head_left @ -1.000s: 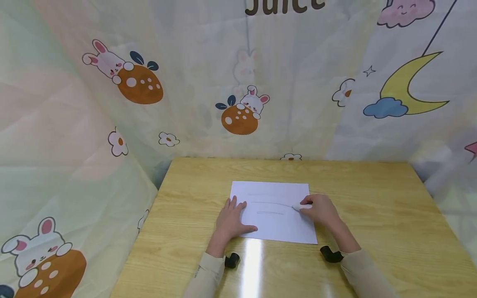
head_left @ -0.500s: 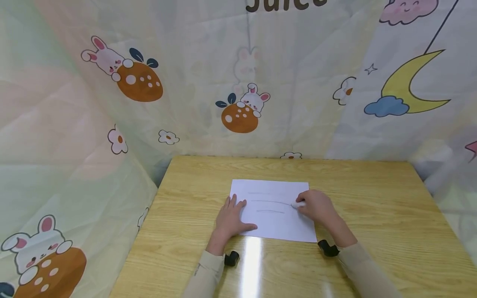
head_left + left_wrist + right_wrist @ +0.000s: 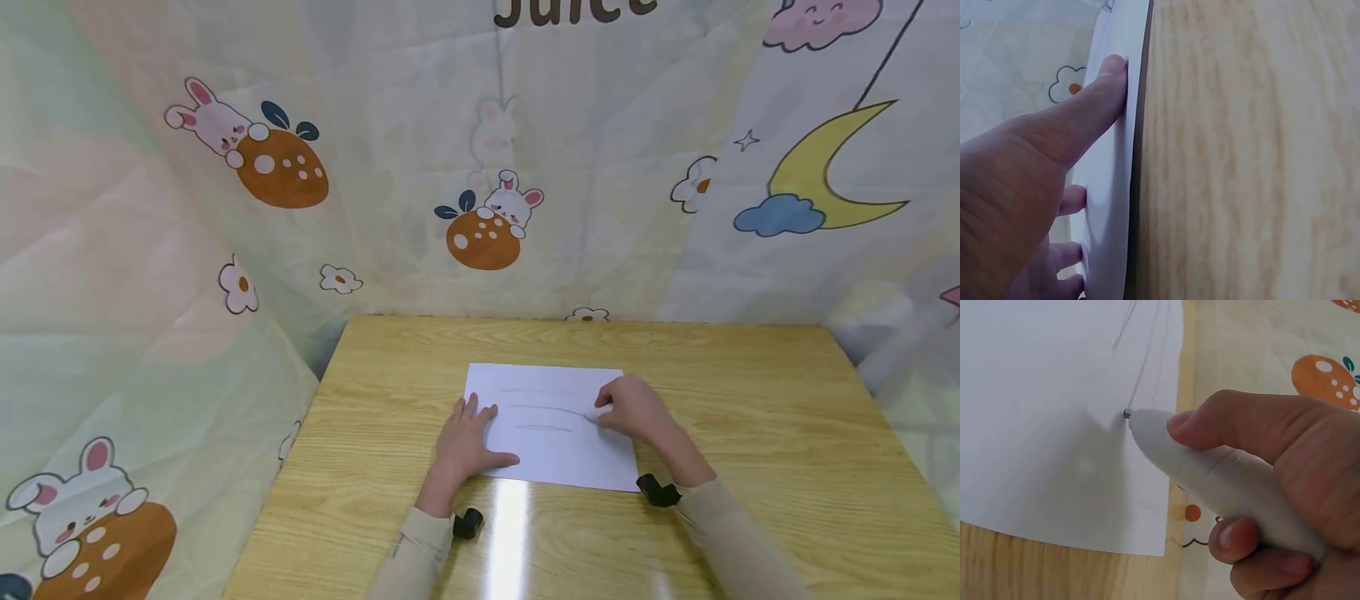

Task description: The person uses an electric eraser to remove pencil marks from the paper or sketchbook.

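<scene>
A white sheet of paper [image 3: 573, 458] lies on the wooden table, bearing several thin dark lines; the middle line [image 3: 540, 407] is the longest. My left hand [image 3: 463, 446] is spread over the sheet's left part, fingers extended and thumb [image 3: 1107, 78] pressing near the front edge. At the right side my right hand [image 3: 637, 410] grips a thick white pen-shaped tool [image 3: 1241, 487]. Its small metal tip [image 3: 1127, 414] is at the end of the long line in the right wrist view, and its rear is hidden in the palm.
The wooden table [image 3: 750, 433] extends around the sheet on all sides. Behind it and to the left hangs a cloth backdrop [image 3: 375, 150] with printed rabbits, a moon and flowers. A black wrist mount [image 3: 658, 492] sticks out by the right cuff, another by the left.
My right hand has shifted slightly to the left and away from me, covering more of the tool. The left hand and the sheet have stayed in place.
</scene>
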Motion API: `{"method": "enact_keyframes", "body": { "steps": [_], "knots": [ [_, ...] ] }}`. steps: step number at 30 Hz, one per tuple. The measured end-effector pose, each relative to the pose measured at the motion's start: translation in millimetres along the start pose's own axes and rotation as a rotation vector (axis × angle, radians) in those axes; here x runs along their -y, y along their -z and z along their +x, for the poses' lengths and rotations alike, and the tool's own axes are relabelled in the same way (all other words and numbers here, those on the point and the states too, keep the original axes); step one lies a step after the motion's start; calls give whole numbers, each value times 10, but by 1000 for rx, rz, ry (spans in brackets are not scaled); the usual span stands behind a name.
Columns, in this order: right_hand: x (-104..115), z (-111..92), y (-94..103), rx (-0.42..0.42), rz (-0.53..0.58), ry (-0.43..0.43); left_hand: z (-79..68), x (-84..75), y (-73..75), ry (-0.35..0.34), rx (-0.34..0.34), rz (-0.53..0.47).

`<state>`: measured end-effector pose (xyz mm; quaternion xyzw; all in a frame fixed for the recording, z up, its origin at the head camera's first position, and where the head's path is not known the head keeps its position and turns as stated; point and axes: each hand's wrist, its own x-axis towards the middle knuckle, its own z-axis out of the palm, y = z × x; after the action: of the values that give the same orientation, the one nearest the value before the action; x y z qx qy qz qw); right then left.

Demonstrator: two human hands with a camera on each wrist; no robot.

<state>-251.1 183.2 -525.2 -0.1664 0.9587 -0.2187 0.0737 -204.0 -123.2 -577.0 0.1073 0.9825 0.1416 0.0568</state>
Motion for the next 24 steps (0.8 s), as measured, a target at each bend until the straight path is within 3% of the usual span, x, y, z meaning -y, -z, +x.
{"method": "enact_keyframes", "body": {
  "steps": [15, 24],
  "knots": [
    [-144, -2, -56, -7, 121, -81, -7, -10, -1, 9, 2, -16],
    [-118, -70, -66, -80, 179, -135, -15, -25, 22, 0, -5, -16]
  ]
}}
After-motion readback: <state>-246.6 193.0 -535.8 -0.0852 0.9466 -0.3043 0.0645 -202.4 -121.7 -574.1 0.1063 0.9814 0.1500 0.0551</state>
